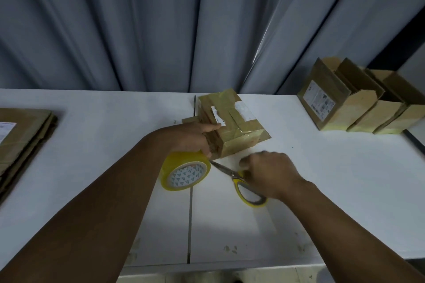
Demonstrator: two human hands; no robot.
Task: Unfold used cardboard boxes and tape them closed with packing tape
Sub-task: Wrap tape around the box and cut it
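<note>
A small cardboard box (232,126), taped over and bearing white labels, lies on the white table (92,145) near its middle. My left hand (195,136) rests on the box's left side, index finger stretched along the top edge, and holds a yellow roll of packing tape (185,173) under the palm. Just right of the roll, my right hand (269,173) grips yellow-handled scissors (241,180). Their blades point left toward the roll, close to the box's near corner.
Several opened-out cardboard boxes (358,103) stand in a row at the table's back right. A stack of flattened boxes (20,131) lies at the left edge. Grey curtains (161,25) hang behind the table. A seam (190,225) runs down the tabletop.
</note>
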